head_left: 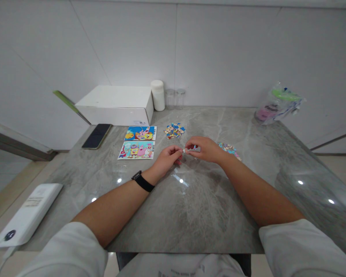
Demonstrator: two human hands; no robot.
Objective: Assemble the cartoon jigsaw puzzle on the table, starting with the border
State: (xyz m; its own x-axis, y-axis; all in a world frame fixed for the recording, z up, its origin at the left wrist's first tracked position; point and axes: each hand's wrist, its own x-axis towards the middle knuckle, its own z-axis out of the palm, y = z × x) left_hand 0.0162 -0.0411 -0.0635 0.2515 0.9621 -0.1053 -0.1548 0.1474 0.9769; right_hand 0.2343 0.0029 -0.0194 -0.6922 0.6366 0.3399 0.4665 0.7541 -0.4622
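Note:
My left hand (170,157) and my right hand (203,149) meet above the middle of the table, fingertips pinched close together. Between them is a small pale jigsaw puzzle piece (184,151), its picture side not visible to me. Just beyond the hands lies a loose heap of blue and yellow puzzle pieces (174,130). A second heap, of pastel puzzle pieces (230,149), is partly covered by my right forearm. Left of my left hand two cartoon picture cards lie flat, a blue card (141,133) above a turquoise card (136,150).
On the grey marbled table (190,215), a white box (115,98), a white bottle (158,96) and two glass jars (175,99) stand at the back. A phone (97,136) and a white power bank (30,213) lie left. A plastic bag (278,105) sits back right.

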